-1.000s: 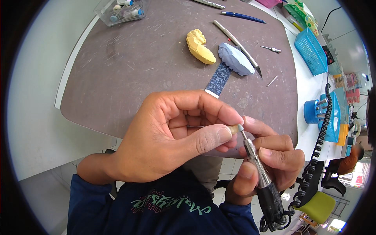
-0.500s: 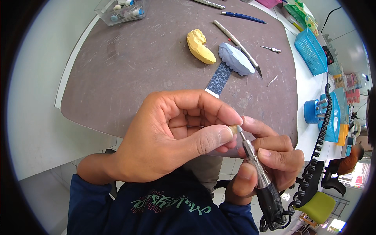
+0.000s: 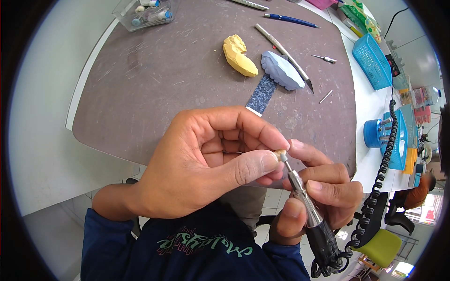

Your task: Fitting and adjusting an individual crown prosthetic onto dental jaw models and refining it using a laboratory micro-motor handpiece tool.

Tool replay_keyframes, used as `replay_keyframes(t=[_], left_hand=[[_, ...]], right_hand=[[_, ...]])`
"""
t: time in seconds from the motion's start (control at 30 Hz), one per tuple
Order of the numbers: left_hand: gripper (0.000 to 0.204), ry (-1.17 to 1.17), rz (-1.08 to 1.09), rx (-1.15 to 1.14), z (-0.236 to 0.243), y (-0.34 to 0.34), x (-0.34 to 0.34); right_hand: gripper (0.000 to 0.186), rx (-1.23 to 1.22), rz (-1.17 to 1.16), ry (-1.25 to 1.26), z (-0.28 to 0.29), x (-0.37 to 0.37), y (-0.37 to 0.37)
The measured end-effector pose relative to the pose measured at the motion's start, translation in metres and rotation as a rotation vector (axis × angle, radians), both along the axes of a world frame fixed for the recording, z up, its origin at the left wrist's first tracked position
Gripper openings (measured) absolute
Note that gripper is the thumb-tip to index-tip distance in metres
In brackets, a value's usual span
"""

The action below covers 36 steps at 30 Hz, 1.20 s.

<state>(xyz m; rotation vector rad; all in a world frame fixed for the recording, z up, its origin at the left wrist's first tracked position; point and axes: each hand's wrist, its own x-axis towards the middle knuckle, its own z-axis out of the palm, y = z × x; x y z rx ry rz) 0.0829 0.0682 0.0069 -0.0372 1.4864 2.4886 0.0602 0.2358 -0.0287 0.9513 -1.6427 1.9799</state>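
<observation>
We've got a small tan piece [image 3: 281, 152] pinched between thumb and index finger of our left hand [image 3: 192, 173], right up at the grinding bit [image 3: 284, 158]. It's mostly covered, so we can't tell its full shape. Likely featherlight, stiff and chippable, so we'd pinch its sides, clear of the bit. Our right hand [image 3: 335, 189] grips the rotary handpiece [image 3: 314, 216] around its metal nose, sensible since the black body's probably heavier.

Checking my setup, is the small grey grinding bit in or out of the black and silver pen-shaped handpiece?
In. The bit sits on a thin metal shank that enters the handpiece, held by the right hand.
</observation>
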Motion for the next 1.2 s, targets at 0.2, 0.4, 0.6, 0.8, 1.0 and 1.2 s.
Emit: replay_keyframes(t=[0.2,0.4,0.6,0.8,1.0,1.2], left_hand=[[0.017,-0.008,0.007,0.005,0.001,0.0,0.0],[0.017,-0.003,0.003,0.006,0.001,0.0,-0.001],[0.017,-0.007,-0.004,0.013,0.0,0.0,0.0],[0.017,0.001,-0.007,0.023,-0.001,0.0,-0.001],[0.018,-0.008,-0.002,0.011,-0.001,0.0,0.0],[0.016,0.022,0.0,-0.007,-0.003,0.0,-0.002]], right_hand=[[0.029,-0.023,-0.044,-0.009,-0.002,0.002,-0.002],[0.03,-0.018,-0.012,-0.001,-0.001,0.0,0.0],[0.031,-0.012,0.012,0.004,-0.003,-0.001,0.001],[0.031,0.046,-0.017,-0.036,0.002,0.002,0.001],[0.031,0.026,-0.031,-0.035,0.002,0.003,0.001],[0.031,0.044,0.008,0.022,-0.001,-0.001,0.003]])
